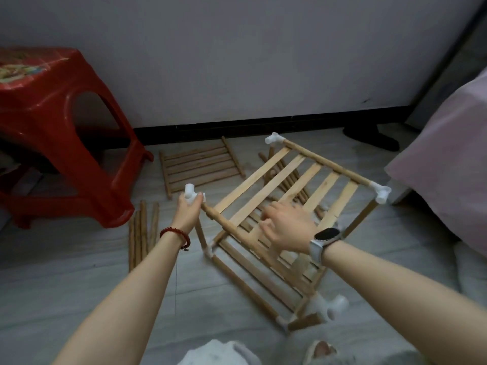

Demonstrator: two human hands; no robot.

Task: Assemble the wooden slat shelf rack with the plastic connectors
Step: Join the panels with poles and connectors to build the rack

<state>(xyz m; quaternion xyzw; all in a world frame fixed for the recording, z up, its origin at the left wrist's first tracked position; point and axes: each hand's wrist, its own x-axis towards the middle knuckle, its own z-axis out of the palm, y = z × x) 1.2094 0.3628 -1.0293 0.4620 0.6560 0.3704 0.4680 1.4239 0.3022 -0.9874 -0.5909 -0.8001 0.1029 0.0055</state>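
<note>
Half-built rack (297, 206) stands on the floor just beside the red stool (60, 133).
Left hand (188, 209) grips a white connector (192, 193) at the rack's stool-side corner; right hand (287, 227) lies over the top slats, fingers loosely spread, holding nothing.

A single wide-angle camera sits on the person's head and looks forward and down at the floor (79, 272), so both forearms reach in from 6 o'clock. The rack (290, 196) fills the centre, near the lens, about at arm's reach. The wall (237, 61) runs across 12 o'clock, farther off. A red stool (52, 127) stands at 9 o'clock and a pink bed edge (448, 159) at 3 o'clock. Straight lines bow toward the edges. No second view overlaps it.
</note>
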